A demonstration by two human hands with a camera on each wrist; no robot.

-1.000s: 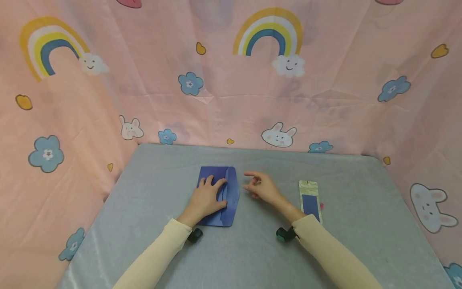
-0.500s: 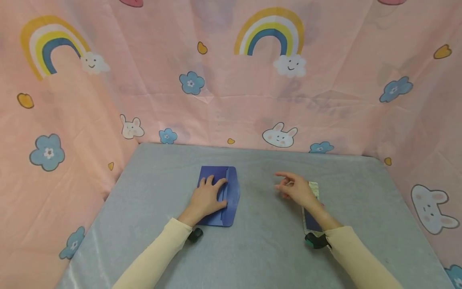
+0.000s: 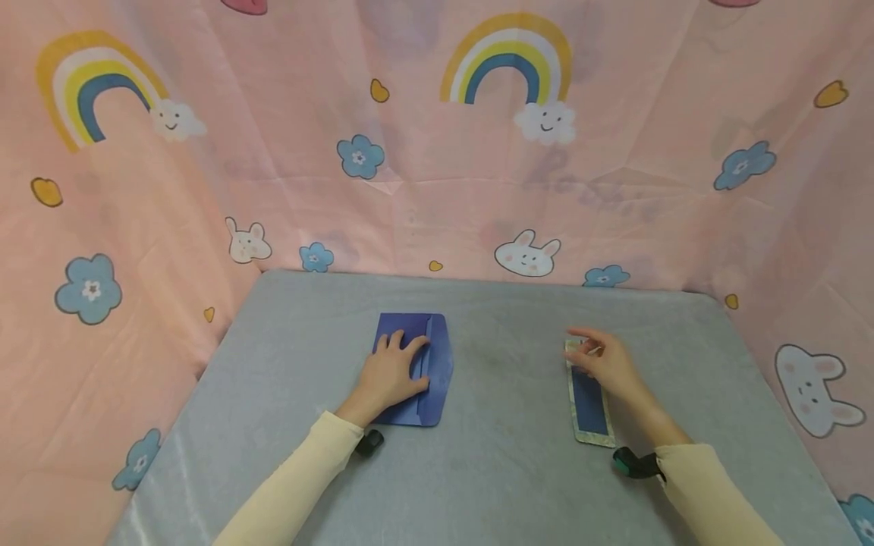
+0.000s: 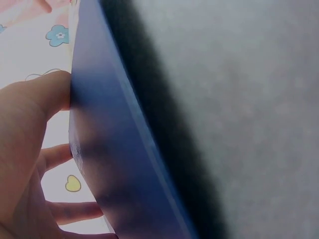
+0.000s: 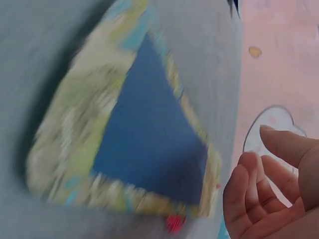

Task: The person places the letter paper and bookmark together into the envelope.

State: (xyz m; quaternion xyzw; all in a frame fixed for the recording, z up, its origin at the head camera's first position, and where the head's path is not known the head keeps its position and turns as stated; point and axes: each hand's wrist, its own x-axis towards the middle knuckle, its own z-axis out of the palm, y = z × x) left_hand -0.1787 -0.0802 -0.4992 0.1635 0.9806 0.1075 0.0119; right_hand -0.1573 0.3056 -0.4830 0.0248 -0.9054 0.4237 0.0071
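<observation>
Blue envelope [image 3: 440, 364] lies under the left hand [image 3: 389, 378], whose fingers spread apart on it, the flap running past the thumb tip. Thumb and forefinger of the right hand [image 3: 608, 364] stand apart, the others loosely bent, at the far end of a flat green-patterned case [image 3: 590, 409]; whether they touch it cannot be told. Its dark-blue panel [image 5: 149, 134] stretches from those fingers toward the person. Farther out spread grey cloth [image 3: 505, 470] and a pink rainbow-print curtain [image 3: 437, 205].

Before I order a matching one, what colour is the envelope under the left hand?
Violet-blue; the envelope shows best in the head view.
</observation>
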